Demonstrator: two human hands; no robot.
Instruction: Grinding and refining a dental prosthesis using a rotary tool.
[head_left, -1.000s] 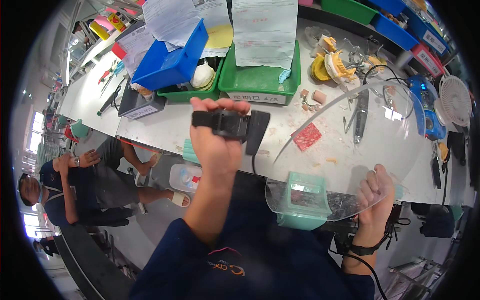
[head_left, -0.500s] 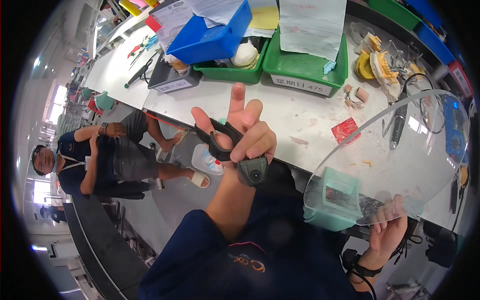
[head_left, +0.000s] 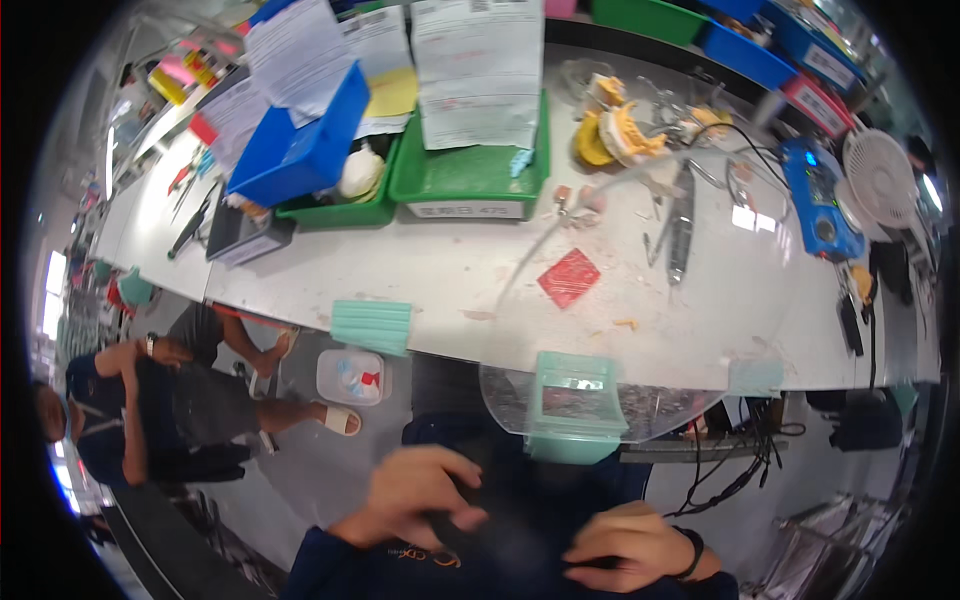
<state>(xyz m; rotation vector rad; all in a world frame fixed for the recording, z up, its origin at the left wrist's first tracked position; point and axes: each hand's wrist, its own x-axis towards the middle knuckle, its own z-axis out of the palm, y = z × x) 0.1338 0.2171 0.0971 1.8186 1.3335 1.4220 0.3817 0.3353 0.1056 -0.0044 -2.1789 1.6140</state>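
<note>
My left hand is low in front of my dark blue shirt, blurred, its fingers curled around a dark strap. The strap hardly stands out from the cloth. Level with it, at the right, my right hand hangs before the shirt with bent fingers. Something dark shows under its fingertips, but its kind is hidden. A black band circles that wrist. Beyond both hands, a clear curved shield overhangs the bench edge, with a teal box-like holder beside it.
On the white bench stand a green tray with papers and a tilted blue bin. Dental models, a handpiece, a red packet and a blue control unit lie farther right. A seated person is at left.
Both hands have dropped toward my shirt. My right hand has come away from the shield's edge. The view has shifted, and a teal pleated mask at the bench edge now shows.
</note>
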